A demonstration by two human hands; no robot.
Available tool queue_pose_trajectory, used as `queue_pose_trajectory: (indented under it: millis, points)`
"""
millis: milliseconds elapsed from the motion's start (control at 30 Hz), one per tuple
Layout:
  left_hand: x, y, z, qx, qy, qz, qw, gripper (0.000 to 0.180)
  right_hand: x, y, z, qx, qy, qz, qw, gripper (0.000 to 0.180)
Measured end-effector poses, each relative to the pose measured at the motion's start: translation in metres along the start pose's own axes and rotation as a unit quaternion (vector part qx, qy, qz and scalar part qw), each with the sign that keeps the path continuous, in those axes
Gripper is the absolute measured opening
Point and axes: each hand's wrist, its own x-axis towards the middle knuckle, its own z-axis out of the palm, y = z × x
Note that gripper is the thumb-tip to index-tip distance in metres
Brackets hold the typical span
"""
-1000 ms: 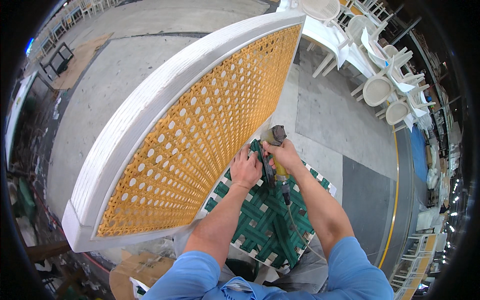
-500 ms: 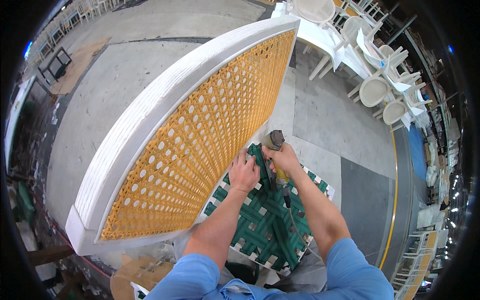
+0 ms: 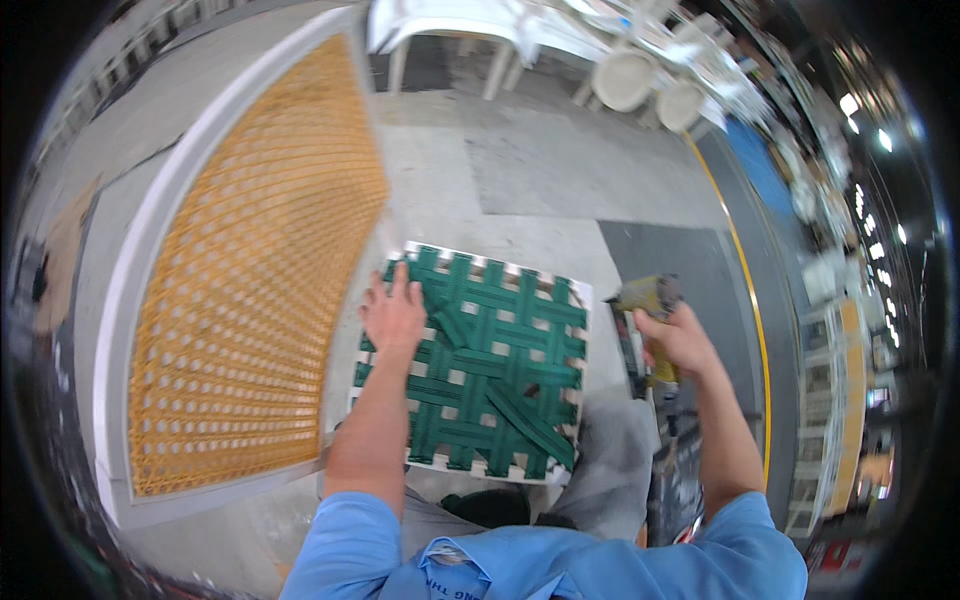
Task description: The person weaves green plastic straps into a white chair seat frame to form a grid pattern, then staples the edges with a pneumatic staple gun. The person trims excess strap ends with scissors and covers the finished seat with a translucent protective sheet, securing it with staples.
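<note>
My left hand (image 3: pixel 395 315) lies flat, fingers spread, on the upper left corner of a square white frame (image 3: pixel 575 390) woven with green webbing straps (image 3: pixel 500 370). The frame rests in front of me at lap height. My right hand (image 3: pixel 680 340) is off the frame's right edge, closed around the grip of a yellow and dark staple gun (image 3: pixel 648 300). A large white panel (image 3: pixel 165 230) filled with orange woven cane (image 3: pixel 255 300) stands to the left of the green frame, touching its left side.
Grey concrete floor with a darker patch and a curved yellow line (image 3: pixel 760 310) lies to the right. White plastic chairs and tables (image 3: pixel 620 75) stand at the top. Stacked furniture lines the far right edge.
My right hand has pulled the staple gun away from the cane panel to the right of the green frame. The left hand now rests on the green webbing. The view has swung right.
</note>
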Motion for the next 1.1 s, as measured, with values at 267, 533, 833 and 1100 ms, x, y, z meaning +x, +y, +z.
queue_pose_trajectory:
  millis: [267, 533, 833, 1100]
  points:
    - [0.014, -0.028, -0.019, -0.056, 0.188, 0.173, 0.965, 0.043, -0.239, 0.122, -0.179, 0.124, 0.296, 0.128, 0.939, 0.039]
    - [-0.24, 0.001, 0.0, -0.414, -0.391, -0.064, 0.819, 0.041, -0.252, 0.3, -0.197, 0.363, 0.247, 0.2, 0.876, 0.046]
    - [-0.269, -0.003, 0.005, -0.619, -0.499, -0.372, 0.479, 0.072, -0.211, 0.395, -0.184, 0.378, 0.205, 0.254, 0.866, 0.036]
    - [-0.283, 0.002, 0.037, -0.677, -0.388, -0.342, 0.524, 0.032, -0.204, 0.333, -0.207, -0.153, 0.378, 0.031, 0.913, 0.023]
